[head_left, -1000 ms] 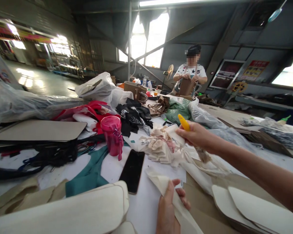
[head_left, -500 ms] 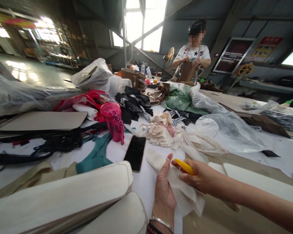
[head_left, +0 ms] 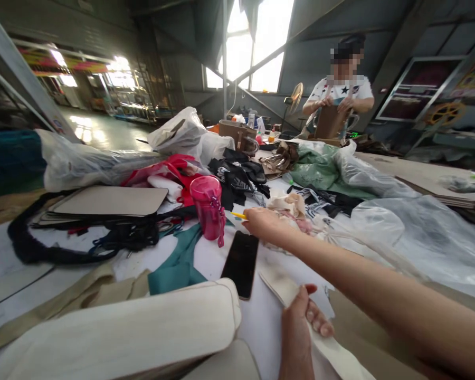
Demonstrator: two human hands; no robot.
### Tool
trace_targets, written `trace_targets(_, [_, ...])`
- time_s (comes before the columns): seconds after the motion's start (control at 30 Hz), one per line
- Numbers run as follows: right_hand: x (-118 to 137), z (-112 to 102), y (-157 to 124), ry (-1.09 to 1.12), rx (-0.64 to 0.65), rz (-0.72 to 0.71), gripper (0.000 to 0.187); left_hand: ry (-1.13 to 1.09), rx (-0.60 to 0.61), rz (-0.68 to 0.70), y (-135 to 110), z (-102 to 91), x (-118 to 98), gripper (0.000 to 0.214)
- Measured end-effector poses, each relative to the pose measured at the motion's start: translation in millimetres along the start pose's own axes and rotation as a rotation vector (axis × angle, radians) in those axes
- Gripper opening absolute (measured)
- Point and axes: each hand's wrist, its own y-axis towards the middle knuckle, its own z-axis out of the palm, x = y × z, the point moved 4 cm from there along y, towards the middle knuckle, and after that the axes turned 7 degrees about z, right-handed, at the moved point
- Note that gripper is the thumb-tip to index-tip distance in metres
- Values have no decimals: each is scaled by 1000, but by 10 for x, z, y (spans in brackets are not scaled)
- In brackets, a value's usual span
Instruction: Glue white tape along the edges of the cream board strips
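Note:
My right hand point(head_left: 261, 224) reaches forward over the table, closed around what look like yellow thread snips point(head_left: 239, 215); only a small yellow end shows beyond the fingers. It is beside the pink bottle point(head_left: 206, 206) and above the far end of a black phone point(head_left: 240, 264). Near the front, the fingers of my left hand point(head_left: 306, 316) are curled round a cream fabric strip point(head_left: 279, 282). The strip runs out past both sides of the hand. Cream fabric scraps point(head_left: 288, 203) lie just behind my right hand, partly hidden by it.
Stacked pale boards point(head_left: 142, 330) fill the front left, near teal cloth point(head_left: 176, 264). Further left are grey-beige panels point(head_left: 114, 201) and a black strap point(head_left: 27, 237). Clear plastic point(head_left: 431, 237) covers the right side. Across the table, a person point(head_left: 340, 92) handles a brown bag point(head_left: 330, 122).
My right hand has moved forward and left, away from my left hand, carrying the snips towards the bottle. My left hand still grips cream fabric. The view has turned slightly left.

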Motion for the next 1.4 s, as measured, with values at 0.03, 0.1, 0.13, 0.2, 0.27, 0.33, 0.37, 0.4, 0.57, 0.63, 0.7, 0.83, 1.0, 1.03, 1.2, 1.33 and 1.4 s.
trace_targets(0.03, [72, 60, 109, 16, 15, 0, 24, 5, 1, 9, 10, -9, -8, 41])
trace_targets(0.1, [159, 162, 259, 50, 46, 7, 23, 17, 9, 12, 36, -29, -11, 42])
trace_targets(0.13, [170, 189, 302, 72, 57, 14, 21, 23, 15, 11, 48, -38, -7, 42])
trace_targets(0.2, [122, 158, 334, 133, 51, 36, 14, 25, 26, 19, 67, -51, -1, 46])
trace_targets(0.27, [-8, 6, 301, 216, 18, 67, 12, 22, 40, 33, 73, -50, 0, 53])
trace_targets(0.33, [-193, -231, 199, 302, -13, 99, 15, 21, 59, 44, 68, -36, -7, 57])
trace_targets(0.37, [-295, -361, 120, 347, -23, 111, 17, 22, 70, 47, 63, -26, -14, 56])
trace_targets(0.4, [-398, -491, 22, 406, -33, 122, 17, 25, 81, 48, 56, -14, -24, 54])
trace_targets(0.57, [-826, -949, -729, 814, -49, 150, 13, 62, 162, 35, -14, 52, -89, 45])
trace_targets(0.63, [-937, -1023, -1087, 813, -30, 191, 15, 81, 213, 12, -48, 96, -98, 39])
trace_targets(0.7, [-1017, -1043, -1444, 781, 14, 225, 14, 98, 277, -15, -85, 164, -87, 40])
trace_targets(0.83, [-1157, -948, -2119, 732, 146, 275, 15, 143, 382, -50, -239, 356, -8, 42])
trace_targets(1.0, [-1298, -755, -2779, 654, 261, 328, 13, 213, 433, -60, -580, 638, 105, 44])
trace_targets(1.03, [-1309, -729, -2885, 636, 275, 322, 13, 245, 432, -43, -647, 688, 108, 45])
trace_targets(1.2, [-1373, -684, -3364, 558, 312, 310, 9, 705, 414, 65, -993, 865, 112, 39])
trace_targets(1.33, [-1434, -712, -3725, 553, 271, 290, 8, 890, 474, 169, -1376, 990, 201, 32])
trace_targets(1.4, [-1464, -712, -3892, 580, 268, 280, 8, 1026, 459, 190, -1540, 1022, 283, 28])
